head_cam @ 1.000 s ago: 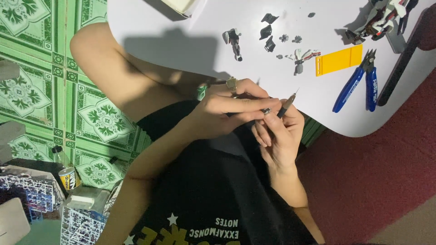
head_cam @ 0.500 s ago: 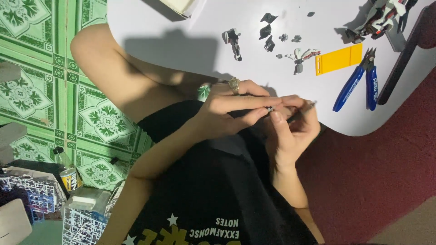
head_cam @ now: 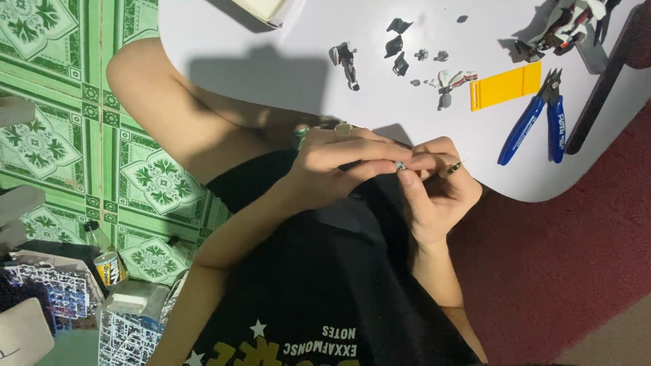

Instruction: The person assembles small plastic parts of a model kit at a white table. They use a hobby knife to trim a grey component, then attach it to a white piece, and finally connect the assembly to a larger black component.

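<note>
My left hand (head_cam: 339, 169) reaches in from the left and pinches a tiny grey model part (head_cam: 401, 165) at its fingertips. It wears a ring on one finger. My right hand (head_cam: 434, 193) is just to the right, its fingers touching the same part, and it grips a thin dark pointed tool (head_cam: 453, 167) whose tip points right. Both hands hover over my lap, just in front of the white table's edge (head_cam: 542, 196).
On the table lie blue-handled nippers (head_cam: 536, 122), a yellow flat tool (head_cam: 505, 86), several small grey and dark model parts (head_cam: 400, 47), a small limb assembly (head_cam: 344, 62) and a partly built model figure (head_cam: 563, 24). Plastic part frames (head_cam: 61, 298) and a small bottle (head_cam: 105, 261) sit on the green tiled floor.
Both hands have drawn together and shifted a little right. The tool in my right hand tipped from pointing up to lying flatter, its tip toward the right.
</note>
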